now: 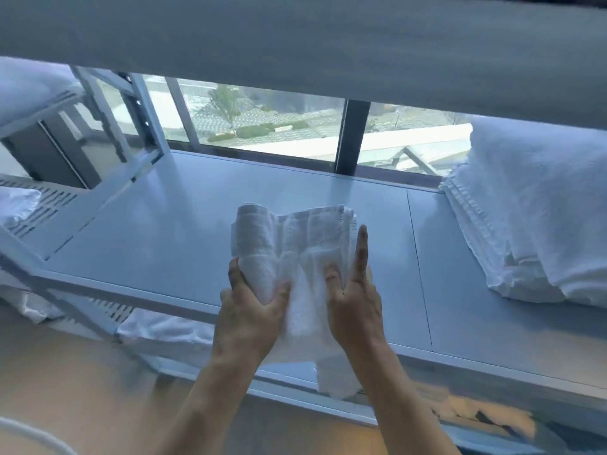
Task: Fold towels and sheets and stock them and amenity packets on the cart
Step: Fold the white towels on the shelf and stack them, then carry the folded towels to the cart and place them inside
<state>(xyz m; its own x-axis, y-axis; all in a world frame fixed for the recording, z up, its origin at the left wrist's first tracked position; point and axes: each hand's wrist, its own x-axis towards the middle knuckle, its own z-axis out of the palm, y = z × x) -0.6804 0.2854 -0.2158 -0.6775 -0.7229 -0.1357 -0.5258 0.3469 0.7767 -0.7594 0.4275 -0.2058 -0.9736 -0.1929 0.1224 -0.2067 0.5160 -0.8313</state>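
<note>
Head view, looking down over a white shelf [184, 231] of the cart: a small white towel [295, 244], partly rolled on its left side, lies on the shelf near the front edge, with one loose end hanging over that edge. The likely risk is that the roll loosens or the hanging end drags the towel off the shelf, since only the near part is held. The left hand [249, 310] grips the rolled side, thumb and fingers curled around it. The right hand [354, 300] presses on the flatter right side with fingers mostly straight and spread, the forefinger [361, 254] extended forward along the cloth. A stack of folded white linen [532, 218] sits well apart at the shelf's right end.
</note>
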